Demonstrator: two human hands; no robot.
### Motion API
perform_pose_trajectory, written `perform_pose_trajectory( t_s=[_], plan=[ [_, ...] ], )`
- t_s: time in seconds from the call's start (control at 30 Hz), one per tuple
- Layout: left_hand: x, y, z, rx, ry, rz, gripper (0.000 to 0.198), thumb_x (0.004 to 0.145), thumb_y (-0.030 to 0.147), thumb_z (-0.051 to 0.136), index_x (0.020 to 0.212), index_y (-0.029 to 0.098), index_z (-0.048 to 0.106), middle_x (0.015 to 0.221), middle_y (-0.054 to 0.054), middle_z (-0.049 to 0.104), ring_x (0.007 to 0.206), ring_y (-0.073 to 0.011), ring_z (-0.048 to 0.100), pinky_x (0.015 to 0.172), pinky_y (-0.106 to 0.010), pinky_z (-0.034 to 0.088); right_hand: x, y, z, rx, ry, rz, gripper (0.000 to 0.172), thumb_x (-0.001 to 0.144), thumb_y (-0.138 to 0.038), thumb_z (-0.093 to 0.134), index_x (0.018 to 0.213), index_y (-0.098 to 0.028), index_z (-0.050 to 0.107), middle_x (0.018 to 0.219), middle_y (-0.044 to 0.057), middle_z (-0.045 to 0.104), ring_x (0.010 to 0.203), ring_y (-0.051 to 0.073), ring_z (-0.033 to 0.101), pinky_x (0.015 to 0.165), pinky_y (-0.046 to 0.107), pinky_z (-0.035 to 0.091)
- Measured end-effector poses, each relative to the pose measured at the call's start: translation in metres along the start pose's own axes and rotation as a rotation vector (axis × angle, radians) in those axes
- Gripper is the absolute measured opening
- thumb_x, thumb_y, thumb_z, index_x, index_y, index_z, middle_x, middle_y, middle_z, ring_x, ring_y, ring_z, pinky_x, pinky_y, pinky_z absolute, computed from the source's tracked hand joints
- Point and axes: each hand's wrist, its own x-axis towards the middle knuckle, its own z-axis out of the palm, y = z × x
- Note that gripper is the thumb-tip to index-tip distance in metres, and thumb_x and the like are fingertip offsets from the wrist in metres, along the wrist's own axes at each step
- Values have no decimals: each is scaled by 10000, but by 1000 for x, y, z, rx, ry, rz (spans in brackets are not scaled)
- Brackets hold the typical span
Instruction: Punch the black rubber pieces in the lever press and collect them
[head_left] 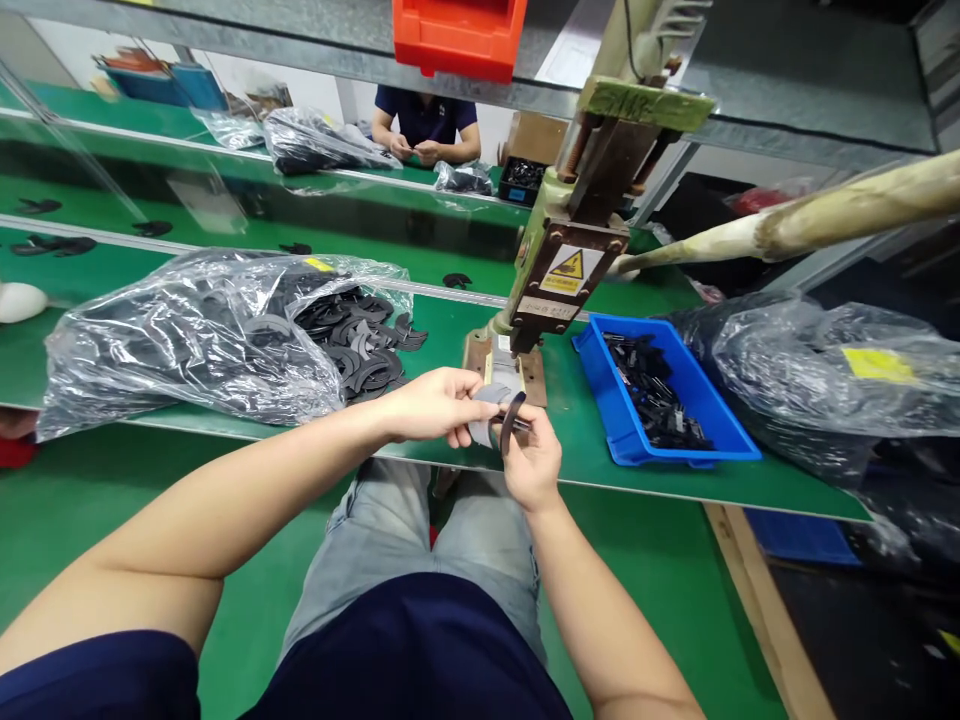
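Observation:
My left hand (435,405) and my right hand (531,460) meet at the near edge of the green table (420,330), just in front of a hand press (577,210). Both pinch a curved black part (512,420), held edge-on, with a small grey piece (484,412) behind it at my left fingertips. The press base (476,352) sits right behind my hands. A clear plastic bag (187,335) spilling black curved parts (360,345) lies to the left.
A blue bin (720,420) of small black pieces stands right of the press, beside another plastic bag (825,370). The press lever (825,210) sticks out to the right. An orange bin (457,35) hangs overhead. Another person (426,125) sits across the conveyor.

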Motion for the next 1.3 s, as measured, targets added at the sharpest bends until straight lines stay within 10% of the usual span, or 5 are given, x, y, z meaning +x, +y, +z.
perform_pose_trajectory(
  t_s=[0.33,0.6,0.77,1.03,1.3],
  plan=[
    [-14,-5,12,475,442,360,252,870,456,764,892,221,677,948,-48,662,918,-193,633,845,-318,540,2,-1,-16,-192,-35,-122,192,920,-316,635,1092,-239,672,1003,73,755,903,192,716,858,379,603],
    [6,-21,13,535,395,350,363,935,431,676,661,202,614,821,-29,568,825,-179,580,784,-318,488,6,-7,-15,-371,-31,-191,127,900,-295,661,1009,-240,700,965,40,774,867,170,733,815,326,599],
    [6,-17,18,159,464,294,355,798,351,845,1021,208,609,1004,-60,672,819,-163,620,720,-297,519,7,-4,-19,-330,81,-210,175,873,-285,715,1036,-224,734,952,60,783,834,190,743,775,326,590],
    [-8,-39,0,-260,81,170,387,802,543,825,777,203,643,702,-42,663,539,-121,574,457,-249,467,8,18,-11,-317,15,-202,255,832,-383,768,1051,-253,767,984,78,797,853,228,767,788,363,630],
    [-90,-43,-106,461,908,198,231,933,362,703,1082,210,793,1001,-61,781,816,-178,694,796,-281,571,1,13,-22,-216,-148,-42,272,869,-444,690,1064,-264,750,1031,75,805,973,261,786,900,400,672]
  ],
)
